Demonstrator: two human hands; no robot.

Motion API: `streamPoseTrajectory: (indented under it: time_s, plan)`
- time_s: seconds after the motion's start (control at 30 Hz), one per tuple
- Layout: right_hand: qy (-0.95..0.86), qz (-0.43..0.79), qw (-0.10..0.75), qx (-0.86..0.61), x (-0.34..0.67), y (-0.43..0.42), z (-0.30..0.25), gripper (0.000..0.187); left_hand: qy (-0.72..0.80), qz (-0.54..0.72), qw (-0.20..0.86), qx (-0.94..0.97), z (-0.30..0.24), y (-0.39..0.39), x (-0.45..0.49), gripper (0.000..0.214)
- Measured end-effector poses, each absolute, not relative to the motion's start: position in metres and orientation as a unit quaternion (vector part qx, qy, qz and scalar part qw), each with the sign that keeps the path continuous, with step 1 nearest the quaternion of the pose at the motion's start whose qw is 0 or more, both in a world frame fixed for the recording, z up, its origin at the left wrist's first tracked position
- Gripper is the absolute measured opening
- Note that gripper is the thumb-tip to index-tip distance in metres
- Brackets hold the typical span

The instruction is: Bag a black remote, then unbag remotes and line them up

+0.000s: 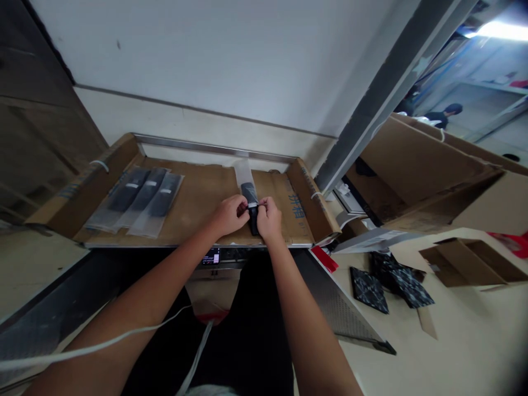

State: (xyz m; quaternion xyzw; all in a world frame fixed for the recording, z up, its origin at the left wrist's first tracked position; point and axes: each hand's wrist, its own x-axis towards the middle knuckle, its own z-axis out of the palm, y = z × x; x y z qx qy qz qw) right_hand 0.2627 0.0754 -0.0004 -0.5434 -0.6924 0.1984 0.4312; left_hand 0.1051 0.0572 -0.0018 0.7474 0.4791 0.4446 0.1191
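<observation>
Hands meet at centre: left hand (228,215) and right hand (269,218) each pinch one dark strip (252,207) in its clear sleeve (243,175), fingers closed on it, on the cardboard-lined table (198,203). Three bagged strips (136,201) lie at ten o'clock.

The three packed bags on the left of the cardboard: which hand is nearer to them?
Left. The left hand lies between the three packed bags and the right hand.

cardboard flap (304,204) | blue printed characters; not clearly legible
</observation>
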Motion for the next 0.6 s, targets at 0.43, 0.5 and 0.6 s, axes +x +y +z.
streamPoseTrajectory:
  time_s: [0.43,0.5,0.6]
  plan:
    - [-0.707,0.138,0.412,-0.557,0.2586,0.0743,-0.0005,0.012,0.497,0.407,0.086,0.762,-0.0041,0.0593,0.1078,0.005]
    - [-0.696,0.124,0.41,-0.576,0.2578,0.0737,0.0,0.012,0.487,0.399,0.098,0.771,-0.0041,0.0585,0.1079,0.005]
    - [-0.679,0.094,0.408,-0.603,0.2569,0.0734,0.0009,0.013,0.468,0.388,0.122,0.784,-0.0032,0.0578,0.1089,0.004]
